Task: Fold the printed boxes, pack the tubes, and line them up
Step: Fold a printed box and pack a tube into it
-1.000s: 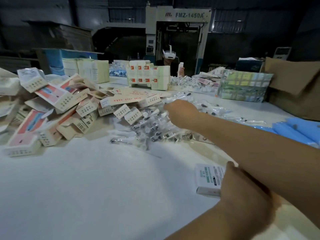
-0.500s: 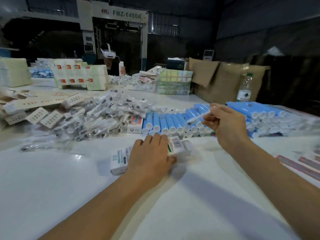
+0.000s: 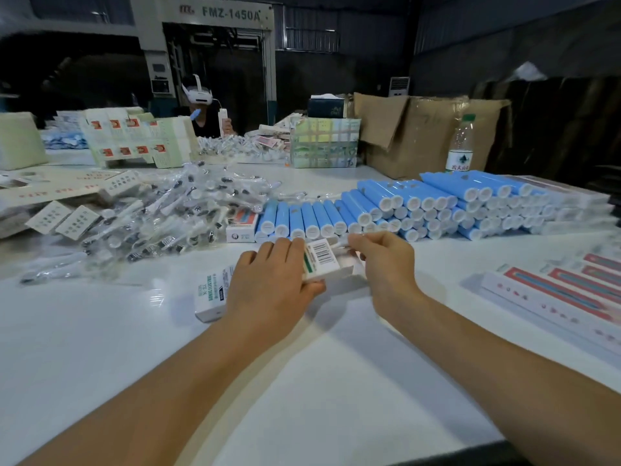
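A white printed box (image 3: 321, 258) with a barcode and green lettering lies on the white table (image 3: 100, 348). My left hand (image 3: 272, 280) lies over its middle, fingers on top and thumb curled round the near side. My right hand (image 3: 383, 260) pinches a small clear-wrapped piece (image 3: 339, 243) at the box's open right end. Behind the box, blue tubes (image 3: 420, 203) with white caps lie stacked in rows. A heap of clear-wrapped brush heads (image 3: 161, 216) lies to the left.
Flat unfolded boxes (image 3: 64, 196) pile at the far left. Packed boxes (image 3: 564, 297) lie in a row at the right. A small red-printed box (image 3: 242, 227) stands by the tubes. A water bottle (image 3: 460, 146), cardboard cartons (image 3: 410, 132) and a seated person (image 3: 208, 112) stand beyond.
My right hand came from the brush-head heap with a wrapped piece to the box's open end. My left hand keeps holding the box. The camera swung right.
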A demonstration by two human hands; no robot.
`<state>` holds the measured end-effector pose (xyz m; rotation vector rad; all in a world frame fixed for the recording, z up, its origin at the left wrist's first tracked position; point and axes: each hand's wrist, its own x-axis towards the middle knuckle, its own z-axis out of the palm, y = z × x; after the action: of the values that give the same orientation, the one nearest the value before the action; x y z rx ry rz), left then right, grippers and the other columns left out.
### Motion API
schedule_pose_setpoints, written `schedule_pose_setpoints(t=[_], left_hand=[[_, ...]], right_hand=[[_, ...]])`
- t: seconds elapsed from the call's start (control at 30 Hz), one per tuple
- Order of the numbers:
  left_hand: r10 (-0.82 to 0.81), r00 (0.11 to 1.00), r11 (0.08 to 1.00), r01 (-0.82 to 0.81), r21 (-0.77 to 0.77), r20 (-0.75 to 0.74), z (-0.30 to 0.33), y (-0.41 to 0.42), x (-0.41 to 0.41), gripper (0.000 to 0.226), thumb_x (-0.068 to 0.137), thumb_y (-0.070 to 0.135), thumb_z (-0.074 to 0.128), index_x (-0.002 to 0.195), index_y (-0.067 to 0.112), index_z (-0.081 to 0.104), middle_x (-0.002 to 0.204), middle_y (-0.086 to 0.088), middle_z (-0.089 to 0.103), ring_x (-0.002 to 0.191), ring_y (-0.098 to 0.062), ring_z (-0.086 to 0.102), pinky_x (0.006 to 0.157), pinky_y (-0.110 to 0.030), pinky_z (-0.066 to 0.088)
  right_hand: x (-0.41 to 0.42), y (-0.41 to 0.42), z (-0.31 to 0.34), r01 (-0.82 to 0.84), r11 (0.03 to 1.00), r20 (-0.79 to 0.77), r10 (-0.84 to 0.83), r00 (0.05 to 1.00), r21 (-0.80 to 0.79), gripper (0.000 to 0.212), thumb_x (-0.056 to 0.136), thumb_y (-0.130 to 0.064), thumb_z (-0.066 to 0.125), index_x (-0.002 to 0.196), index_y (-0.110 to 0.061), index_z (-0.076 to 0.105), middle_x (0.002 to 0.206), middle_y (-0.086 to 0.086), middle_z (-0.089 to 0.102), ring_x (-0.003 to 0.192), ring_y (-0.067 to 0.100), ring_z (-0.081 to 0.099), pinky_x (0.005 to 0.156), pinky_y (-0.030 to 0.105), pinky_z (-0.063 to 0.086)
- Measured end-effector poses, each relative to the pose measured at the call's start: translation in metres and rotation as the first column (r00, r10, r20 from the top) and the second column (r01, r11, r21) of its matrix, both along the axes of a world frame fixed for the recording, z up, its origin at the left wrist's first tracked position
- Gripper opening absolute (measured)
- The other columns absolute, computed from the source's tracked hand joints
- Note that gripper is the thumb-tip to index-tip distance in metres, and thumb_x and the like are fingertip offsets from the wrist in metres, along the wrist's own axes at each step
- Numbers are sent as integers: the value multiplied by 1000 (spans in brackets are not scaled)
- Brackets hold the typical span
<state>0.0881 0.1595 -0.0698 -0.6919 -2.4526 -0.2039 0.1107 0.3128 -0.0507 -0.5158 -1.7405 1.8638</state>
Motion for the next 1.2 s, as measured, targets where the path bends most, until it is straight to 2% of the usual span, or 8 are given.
schedule_pose_setpoints(t=[0.17, 0.23, 0.3, 0.4, 0.53, 0.97, 1.07, 1.2], left_hand=[[-4, 1000, 1000, 5, 12, -24, -1, 3, 1, 69, 87, 62, 44, 139, 17, 36, 132, 1, 48, 117, -19, 44, 91, -32, 33], [8, 1000, 1000, -7, 29, -29, 1, 0, -2, 69, 87, 62, 41, 140, 18, 32, 133, 2, 46, 117, -19, 44, 91, -31, 32], [25, 999, 998, -24, 58, -22, 3, -5, -6, 67, 88, 61, 40, 139, 19, 32, 132, 2, 45, 117, -19, 43, 91, -32, 32], [72, 997, 995, -70, 77, -18, 5, -10, -10, 65, 88, 61, 39, 137, 18, 32, 130, 1, 45, 116, -21, 43, 90, -34, 33], [95, 995, 992, -93, 86, -13, 5, -10, -13, 66, 89, 60, 41, 138, 18, 30, 132, 0, 43, 119, -21, 41, 92, -34, 32], [102, 994, 995, -101, 17, -49, -1, -4, -15, 66, 90, 58, 44, 140, 17, 29, 137, -1, 42, 121, -21, 40, 93, -34, 30], [98, 993, 995, -98, 0, -67, -3, -2, -12, 67, 90, 56, 45, 141, 16, 29, 139, -2, 41, 122, -21, 40, 93, -34, 30], [101, 991, 993, -106, -44, -91, -4, -1, -10, 72, 89, 59, 46, 142, 14, 29, 137, -3, 43, 120, -22, 43, 92, -34, 32]], right_hand=[[2, -15, -4, -193, 969, 30, 191, 981, 152, 20, 95, -35, 49, 90, -25, 66, 89, -11, 71, 83, 9, 69, 70, 25, 53], [2, -11, -3, -142, 976, -46, 151, 987, 163, 23, 96, -31, 48, 96, -21, 68, 91, -22, 67, 90, 0, 64, 76, 21, 51], [5, -5, -2, -9, 971, -101, 34, 994, 238, 17, 93, -27, 54, 84, -26, 68, 107, -10, 60, 100, 6, 56, 85, 20, 43], [14, -6, -5, 52, 942, -198, 16, 980, 330, 15, 89, -18, 60, 76, -25, 61, 93, -1, 61, 77, 0, 53, 65, 7, 39], [17, -17, -9, -50, 894, -155, 132, 979, 446, 19, 88, -9, 60, 79, -25, 63, 81, -5, 65, 70, 6, 55, 66, 21, 48], [16, -22, -13, -185, 915, -98, 234, 967, 359, 29, 86, -5, 62, 79, -32, 69, 80, -17, 68, 65, 0, 60, 57, 13, 48], [15, -19, -13, -191, 929, -82, 228, 970, 317, 22, 85, -2, 62, 100, -17, 70, 73, -7, 67, 59, 0, 58, 55, 13, 47], [12, -18, -12, -202, 907, -18, 224, 974, 370, 53, 87, -8, 63, 138, -16, 48, 63, -8, 61, 57, 2, 54, 63, 22, 48]])
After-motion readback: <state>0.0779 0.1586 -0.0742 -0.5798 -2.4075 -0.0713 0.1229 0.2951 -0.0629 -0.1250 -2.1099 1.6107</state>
